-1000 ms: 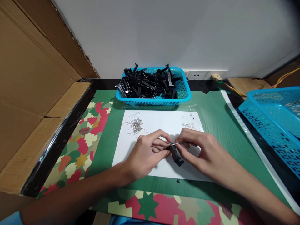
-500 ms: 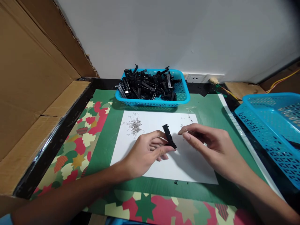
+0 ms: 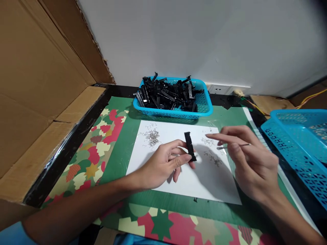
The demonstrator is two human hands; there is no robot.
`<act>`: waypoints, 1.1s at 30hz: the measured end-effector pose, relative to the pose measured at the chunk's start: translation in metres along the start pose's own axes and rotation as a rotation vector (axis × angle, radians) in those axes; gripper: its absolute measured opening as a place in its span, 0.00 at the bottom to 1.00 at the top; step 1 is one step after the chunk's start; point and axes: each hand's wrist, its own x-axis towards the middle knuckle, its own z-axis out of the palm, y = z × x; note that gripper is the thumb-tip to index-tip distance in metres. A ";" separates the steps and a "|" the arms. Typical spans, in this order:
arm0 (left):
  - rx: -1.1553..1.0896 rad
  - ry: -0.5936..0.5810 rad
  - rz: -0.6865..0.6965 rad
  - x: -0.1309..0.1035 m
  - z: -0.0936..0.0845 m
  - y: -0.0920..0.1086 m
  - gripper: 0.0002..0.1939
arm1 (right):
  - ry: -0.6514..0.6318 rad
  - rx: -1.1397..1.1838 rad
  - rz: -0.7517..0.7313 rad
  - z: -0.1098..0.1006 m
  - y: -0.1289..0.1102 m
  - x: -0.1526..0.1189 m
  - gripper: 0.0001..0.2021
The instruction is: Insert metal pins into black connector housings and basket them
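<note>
My left hand (image 3: 166, 165) pinches a narrow black plastic part (image 3: 189, 144) between thumb and fingers, holding it nearly upright above a white sheet of paper (image 3: 173, 185). To its right, my right hand (image 3: 251, 158) grips a thin metal tool (image 3: 221, 147) whose flat tip points left; its exact kind is unclear. The index finger reaches out over a loose scatter of small bent wires (image 3: 208, 141). Another few bent wires (image 3: 214, 159) lie just below, partly in shadow. At the paper's upper left is a denser pile of bent wires (image 3: 152, 137).
A blue plastic basket (image 3: 173, 115) heaped with similar black parts (image 3: 166, 93) stands at the back against the wall. Another blue basket (image 3: 293, 149) is at the right. Cardboard (image 3: 33, 85) walls off the left side. Wall sockets (image 3: 219, 89) with a plug sit behind.
My right hand has moved right, away from the black part, and its index finger now stretches out. The metal tool shows more clearly. My left hand keeps its hold; the whole view has shifted slightly.
</note>
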 end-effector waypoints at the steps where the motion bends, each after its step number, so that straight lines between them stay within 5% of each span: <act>1: -0.007 0.012 -0.001 0.000 0.001 0.000 0.19 | 0.033 -0.041 -0.003 0.000 -0.001 0.001 0.14; 5: -0.008 0.075 0.003 -0.001 0.004 -0.001 0.19 | 0.076 -0.096 0.083 0.003 -0.006 0.001 0.10; 11: -0.002 0.137 0.011 -0.001 0.006 -0.002 0.16 | 0.090 0.161 0.189 0.017 -0.019 -0.005 0.09; 33: 0.088 0.161 -0.006 0.000 0.008 -0.002 0.15 | -0.046 0.107 0.117 0.027 -0.023 -0.010 0.09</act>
